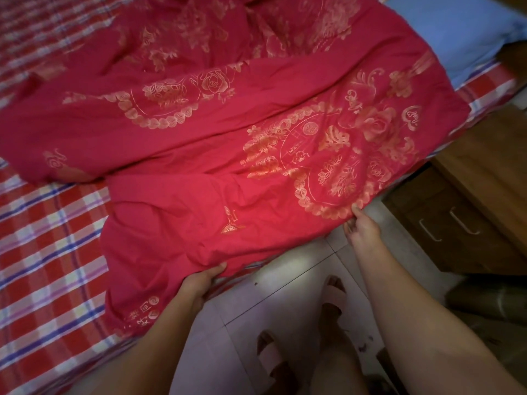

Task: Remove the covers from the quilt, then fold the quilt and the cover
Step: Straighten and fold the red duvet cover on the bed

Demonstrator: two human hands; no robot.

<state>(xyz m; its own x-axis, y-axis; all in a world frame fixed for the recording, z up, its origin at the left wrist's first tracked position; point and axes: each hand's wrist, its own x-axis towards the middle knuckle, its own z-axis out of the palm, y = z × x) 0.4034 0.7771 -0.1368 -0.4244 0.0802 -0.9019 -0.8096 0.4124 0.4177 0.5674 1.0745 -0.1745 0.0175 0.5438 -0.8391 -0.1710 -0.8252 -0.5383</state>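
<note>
A red quilt cover with gold flower prints lies spread and rumpled across the bed, its near edge hanging over the bedside. My left hand grips that near edge from below, thumb on top of the cloth. My right hand pinches the same edge farther right, thumb on the gold border and fingers underneath. Whether the quilt is inside the cover cannot be told; only the cover's outer face shows.
A red, white and blue checked sheet covers the bed. A blue pillow lies at the back right. A wooden bedside cabinet stands to the right. My sandalled feet stand on the pale tiled floor.
</note>
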